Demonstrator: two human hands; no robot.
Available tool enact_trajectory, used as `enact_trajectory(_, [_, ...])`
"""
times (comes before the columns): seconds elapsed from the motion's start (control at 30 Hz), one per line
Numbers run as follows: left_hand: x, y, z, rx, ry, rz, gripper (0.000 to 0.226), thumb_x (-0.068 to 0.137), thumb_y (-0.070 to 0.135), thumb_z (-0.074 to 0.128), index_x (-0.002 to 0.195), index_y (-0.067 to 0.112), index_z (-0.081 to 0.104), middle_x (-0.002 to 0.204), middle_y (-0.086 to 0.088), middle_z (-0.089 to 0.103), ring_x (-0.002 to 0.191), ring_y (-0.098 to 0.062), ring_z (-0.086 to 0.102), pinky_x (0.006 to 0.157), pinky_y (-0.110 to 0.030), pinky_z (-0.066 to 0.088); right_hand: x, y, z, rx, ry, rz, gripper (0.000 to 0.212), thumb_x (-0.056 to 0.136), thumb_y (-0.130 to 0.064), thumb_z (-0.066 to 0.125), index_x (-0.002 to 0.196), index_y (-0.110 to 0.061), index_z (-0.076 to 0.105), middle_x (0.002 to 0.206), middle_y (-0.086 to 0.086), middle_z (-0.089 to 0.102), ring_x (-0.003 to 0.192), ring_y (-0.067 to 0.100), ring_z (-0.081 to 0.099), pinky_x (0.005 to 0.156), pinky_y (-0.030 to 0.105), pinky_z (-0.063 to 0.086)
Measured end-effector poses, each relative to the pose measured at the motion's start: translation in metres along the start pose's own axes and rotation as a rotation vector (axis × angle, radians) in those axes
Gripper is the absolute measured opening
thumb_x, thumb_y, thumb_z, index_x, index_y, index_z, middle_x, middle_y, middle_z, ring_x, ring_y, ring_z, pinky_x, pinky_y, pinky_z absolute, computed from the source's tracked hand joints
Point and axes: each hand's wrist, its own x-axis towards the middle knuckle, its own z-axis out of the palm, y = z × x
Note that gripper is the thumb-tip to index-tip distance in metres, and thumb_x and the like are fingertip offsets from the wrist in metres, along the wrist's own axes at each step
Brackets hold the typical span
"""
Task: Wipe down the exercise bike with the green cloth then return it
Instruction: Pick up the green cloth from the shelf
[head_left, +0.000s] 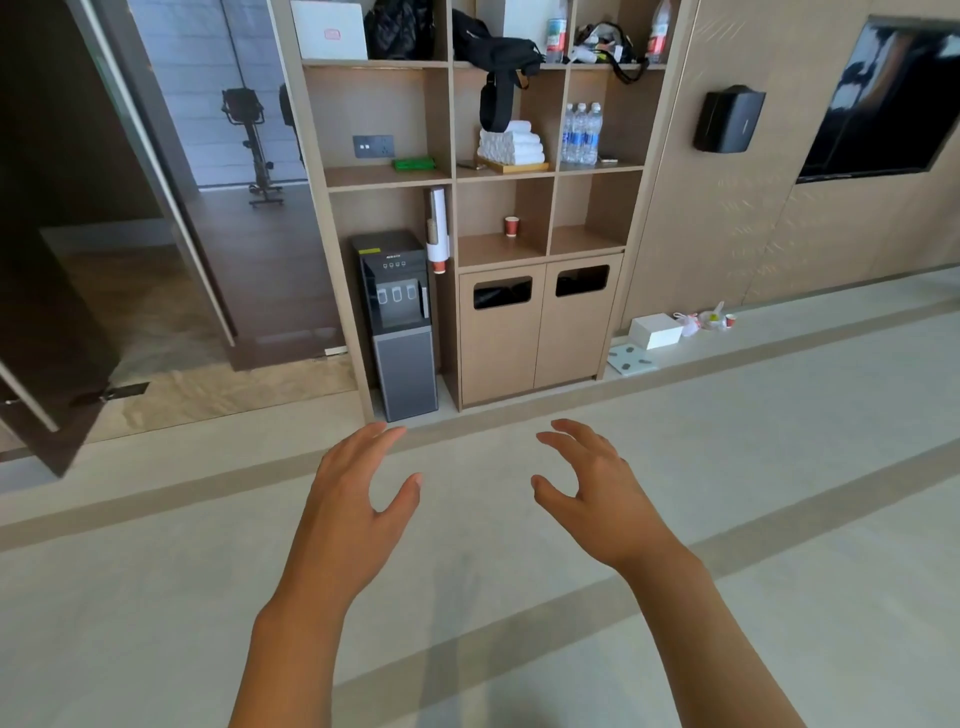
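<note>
The green cloth (414, 164) lies folded on a middle shelf of the wooden shelving unit (451, 124), beside a wall socket. A black exercise bike (253, 145) shows at the upper left, seen in a mirror or through a glass panel. My left hand (358, 493) and my right hand (592, 488) are held out in front of me over the pale floor, palms facing each other, fingers relaxed and holding nothing. Both hands are well short of the shelf and the cloth.
A water dispenser (397, 322) stands at the unit's lower left, with a cup holder (437, 228) above it. Rolled white towels (511, 145), water bottles (582, 132) and black bags (493, 47) fill other shelves. A dark door (47, 322) stands open at left. A white box (655, 330) sits on the floor at right.
</note>
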Motion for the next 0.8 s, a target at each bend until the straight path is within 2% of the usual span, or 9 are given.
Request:
enact_trajectory(0.17, [0.056, -0.002, 0.021, 0.013, 0.025, -0.007, 0.057, 0.097, 0.054, 0.059, 0.151, 0.043, 0.047, 0.163, 0.015, 0.04, 0.152, -0.01, 0.033, 0.118, -0.033, 0.032, 0.071, 0.023, 0.003, 0.008, -0.003, -0.04, 0.057, 0.102, -0.049, 0.058, 0.156, -0.034, 0.045, 0.168, -0.012, 0.032, 0.153, 0.017, 0.032, 0.125, 0.047, 0.032])
enact_trajectory(0.27, [0.096, 0.004, 0.033, 0.025, 0.039, -0.024, 0.055, 0.099, 0.049, 0.061, 0.152, 0.042, 0.047, 0.163, 0.014, 0.04, 0.152, -0.011, 0.033, 0.12, -0.036, 0.033, 0.118, 0.037, 0.001, 0.017, -0.004, -0.064, 0.056, 0.102, -0.048, 0.059, 0.155, -0.033, 0.047, 0.167, -0.01, 0.033, 0.153, 0.017, 0.033, 0.125, 0.045, 0.032])
enact_trajectory(0.47, [0.176, 0.019, 0.063, 0.038, 0.075, -0.045, 0.054, 0.101, 0.04, 0.063, 0.153, 0.038, 0.049, 0.163, 0.014, 0.041, 0.152, -0.01, 0.031, 0.12, -0.033, 0.029, 0.211, 0.071, -0.012, 0.048, -0.033, -0.083, 0.054, 0.1, -0.052, 0.059, 0.152, -0.039, 0.047, 0.166, -0.015, 0.032, 0.15, 0.019, 0.036, 0.122, 0.046, 0.037])
enact_trajectory(0.57, [0.213, 0.024, 0.083, 0.054, 0.087, -0.058, 0.054, 0.101, 0.04, 0.064, 0.153, 0.037, 0.049, 0.163, 0.014, 0.041, 0.153, -0.01, 0.031, 0.122, -0.036, 0.029, 0.253, 0.09, -0.019, 0.065, -0.047, -0.089, 0.054, 0.101, -0.051, 0.06, 0.152, -0.038, 0.047, 0.166, -0.015, 0.032, 0.148, 0.02, 0.038, 0.119, 0.048, 0.042])
enact_trajectory(0.8, [0.273, 0.028, 0.12, 0.11, 0.061, -0.059, 0.051, 0.101, 0.042, 0.062, 0.151, 0.04, 0.05, 0.161, 0.019, 0.042, 0.151, -0.006, 0.031, 0.119, -0.027, 0.025, 0.318, 0.128, -0.017, 0.095, -0.077, -0.094, 0.054, 0.102, -0.046, 0.062, 0.153, -0.032, 0.049, 0.166, -0.01, 0.034, 0.147, 0.019, 0.04, 0.118, 0.048, 0.042])
